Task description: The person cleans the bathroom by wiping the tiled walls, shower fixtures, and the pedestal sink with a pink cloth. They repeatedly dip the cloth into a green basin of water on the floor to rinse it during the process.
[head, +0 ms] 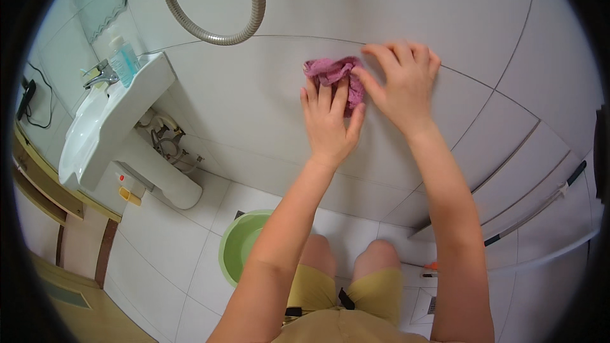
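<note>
A crumpled pink-purple cloth (329, 69) is against the white tiled wall (267, 100) in front of me. My left hand (329, 124) presses on it, with the fingers tucked partly under its folds. To the right, my right hand (405, 88) has its fingers spread and bent near the wall. Its thumb tip overlaps the cloth's right edge, and nothing shows between the other fingers. Folds of the cloth hide some of my left fingertips.
A metal shower hose (219, 38) loops down above the cloth. At left stands a pedestal washbasin (138, 100) with a faucet (102, 75) and a pump bottle (125, 64). A green plastic basin (231, 247) sits on the floor beside my legs. A long-handled pole (529, 216) leans at right.
</note>
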The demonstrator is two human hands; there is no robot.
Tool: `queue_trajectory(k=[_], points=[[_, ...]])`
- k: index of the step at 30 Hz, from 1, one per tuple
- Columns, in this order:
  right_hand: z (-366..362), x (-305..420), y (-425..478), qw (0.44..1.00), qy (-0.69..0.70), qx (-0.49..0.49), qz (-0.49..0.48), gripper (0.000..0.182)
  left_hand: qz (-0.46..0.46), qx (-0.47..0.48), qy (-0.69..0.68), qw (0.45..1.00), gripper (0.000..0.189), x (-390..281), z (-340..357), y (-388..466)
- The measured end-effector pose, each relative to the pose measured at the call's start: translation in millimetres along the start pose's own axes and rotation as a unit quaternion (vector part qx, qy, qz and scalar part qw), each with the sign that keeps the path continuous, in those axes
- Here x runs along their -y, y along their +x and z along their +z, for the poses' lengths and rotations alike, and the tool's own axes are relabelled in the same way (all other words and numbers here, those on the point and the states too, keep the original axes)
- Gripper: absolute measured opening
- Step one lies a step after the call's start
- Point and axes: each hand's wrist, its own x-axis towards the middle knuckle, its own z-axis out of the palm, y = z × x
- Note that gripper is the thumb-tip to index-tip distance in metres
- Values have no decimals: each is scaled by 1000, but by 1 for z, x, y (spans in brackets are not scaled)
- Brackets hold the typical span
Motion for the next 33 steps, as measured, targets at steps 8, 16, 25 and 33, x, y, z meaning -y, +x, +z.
queue_trajectory(k=[8, 16, 25, 33], points=[[7, 9, 8, 997, -69, 18, 30, 24, -38, -69, -68, 995, 53, 1, 12, -4], [25, 13, 16, 989, -107, 4, 99, 29, -22, -45, 75, 996, 60, -6, 9, 21], [20, 19, 16, 989, -74, -84, 94, 54, 13, -24, 81, 996, 58, 4, 2, 19], [35, 21, 40, 986, -61, -106, 112, 63, 17, -60, 46, 997, 58, 2, -5, 60]])
